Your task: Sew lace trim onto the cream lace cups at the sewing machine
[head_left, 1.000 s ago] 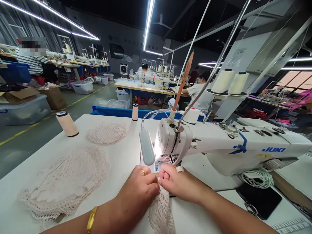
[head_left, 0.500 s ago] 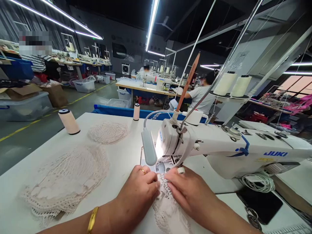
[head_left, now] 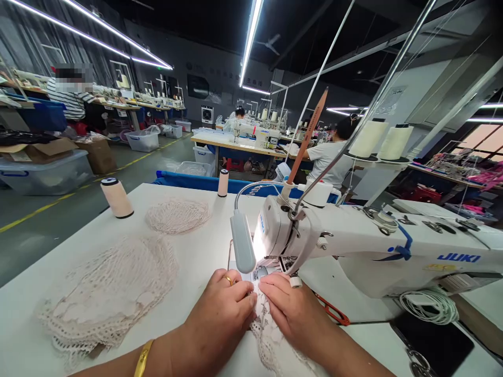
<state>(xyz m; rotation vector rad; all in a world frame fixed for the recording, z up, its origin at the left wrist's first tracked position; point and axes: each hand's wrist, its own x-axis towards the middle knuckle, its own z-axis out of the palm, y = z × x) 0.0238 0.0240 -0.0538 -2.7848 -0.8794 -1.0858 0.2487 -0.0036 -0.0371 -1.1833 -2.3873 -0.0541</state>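
A strip of pale lace fabric (head_left: 264, 319) runs from under the sewing machine (head_left: 271, 230) down toward me, its loose end hanging over the table's near side. My left hand (head_left: 223, 311), with a ring and a gold bangle, is curled closed on the left edge of the lace. On the opposite edge, my right hand (head_left: 294, 311) has its fingers pressed together on the fabric, just below the presser foot area. Both hands are close together in front of the needle, which I cannot make out. A lit lamp (head_left: 242, 243) shines beside the machine head.
Left on the white table lie a large lace stack (head_left: 118, 288) and a smaller lace pile (head_left: 178, 215). Thread spools (head_left: 117, 198) stand behind. An orange-handled tool (head_left: 334, 310), a coiled cable (head_left: 428, 306) and a black flat object (head_left: 432, 335) lie right. Co-workers sit further off.
My right hand has drawn nearer to the left one over the lace. The orange-handled tool beside my right arm has come into sight. The whole view has shifted slightly.
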